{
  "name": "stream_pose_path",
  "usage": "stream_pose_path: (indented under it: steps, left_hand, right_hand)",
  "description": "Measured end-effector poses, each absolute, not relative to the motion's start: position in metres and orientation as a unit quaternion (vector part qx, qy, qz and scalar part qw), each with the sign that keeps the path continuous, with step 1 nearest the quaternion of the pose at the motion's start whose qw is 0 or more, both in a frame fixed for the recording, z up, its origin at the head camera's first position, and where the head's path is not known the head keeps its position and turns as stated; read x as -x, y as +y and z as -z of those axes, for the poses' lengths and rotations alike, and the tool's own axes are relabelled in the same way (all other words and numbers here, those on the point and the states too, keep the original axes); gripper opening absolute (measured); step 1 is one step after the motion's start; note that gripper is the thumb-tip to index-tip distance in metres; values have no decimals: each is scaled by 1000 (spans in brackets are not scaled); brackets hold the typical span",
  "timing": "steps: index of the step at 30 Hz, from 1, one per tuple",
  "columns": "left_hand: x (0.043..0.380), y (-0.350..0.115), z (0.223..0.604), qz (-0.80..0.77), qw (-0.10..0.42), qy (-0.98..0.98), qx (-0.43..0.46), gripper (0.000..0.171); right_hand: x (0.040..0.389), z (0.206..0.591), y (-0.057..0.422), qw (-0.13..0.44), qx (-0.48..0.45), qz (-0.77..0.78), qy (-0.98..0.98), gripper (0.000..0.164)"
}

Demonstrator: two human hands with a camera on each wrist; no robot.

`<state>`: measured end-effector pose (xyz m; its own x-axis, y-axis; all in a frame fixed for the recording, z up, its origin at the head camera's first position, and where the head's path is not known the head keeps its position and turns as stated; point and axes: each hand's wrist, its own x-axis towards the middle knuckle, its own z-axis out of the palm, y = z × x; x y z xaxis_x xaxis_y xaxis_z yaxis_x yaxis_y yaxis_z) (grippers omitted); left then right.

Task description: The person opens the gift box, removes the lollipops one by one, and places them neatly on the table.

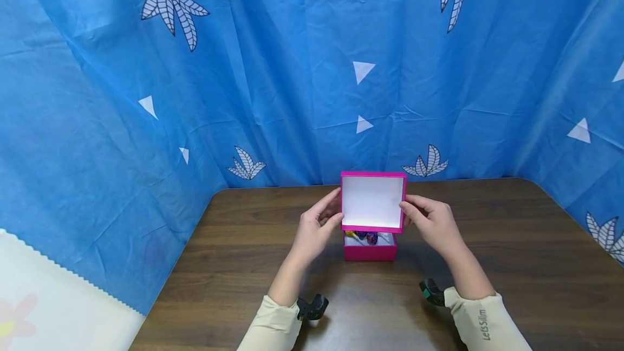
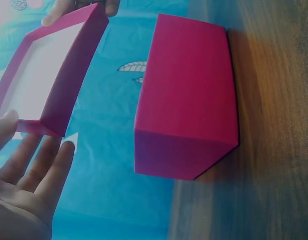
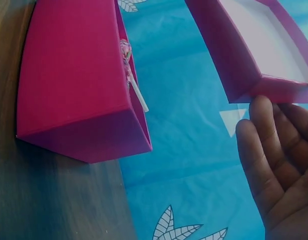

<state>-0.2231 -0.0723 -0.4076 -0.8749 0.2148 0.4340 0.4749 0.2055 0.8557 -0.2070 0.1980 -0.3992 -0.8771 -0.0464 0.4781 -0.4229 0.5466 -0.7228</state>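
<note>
A pink box lid [image 1: 372, 202] is held up above the table, tilted so its white inside faces the head camera. My left hand [image 1: 314, 229] grips its left side between thumb and fingers, and my right hand [image 1: 435, 223] grips the right side the same way. Just below the lid, a matching pink box [image 1: 369, 254] stands on the table, uncovered. Wrapped lollipops [image 1: 372, 238] lie inside, partly hidden by the lid. In the right wrist view a white lollipop stick [image 3: 139, 95] pokes over the box rim. Both hands are apart from the box.
The dark wooden table [image 1: 244, 275] reaches back to a blue patterned curtain [image 1: 302, 69], which also hangs along the sides. Black wrist cameras, the left one [image 1: 313, 307] and the right one [image 1: 431, 292], sit low over the table by the light sleeves.
</note>
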Motion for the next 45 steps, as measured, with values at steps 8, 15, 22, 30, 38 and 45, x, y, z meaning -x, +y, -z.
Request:
stream_pose_path:
  steps: [8, 15, 22, 30, 38, 45]
  left_hand:
    - [226, -71, 407, 626, 72, -744, 222, 57]
    - [226, -71, 406, 661, 41, -724, 193, 57]
    - [227, -74, 402, 673, 21, -727, 136, 54]
    - [229, -77, 404, 690, -1, -716, 104, 52]
    - [230, -80, 407, 695, -12, -712, 104, 50]
    - [230, -82, 407, 625, 39, -768, 130, 52]
  right_hand:
    - [210, 402, 196, 193, -102, -462, -860, 40]
    - [212, 404, 194, 171, -103, -473, -858, 47]
    - [216, 407, 197, 171, -174, -479, -843, 67]
    - [217, 407, 196, 87, -230, -473, -846, 98]
    - [217, 409, 194, 97, -216, -447, -863, 91]
    - [217, 412, 190, 115, -216, -440, -864, 89]
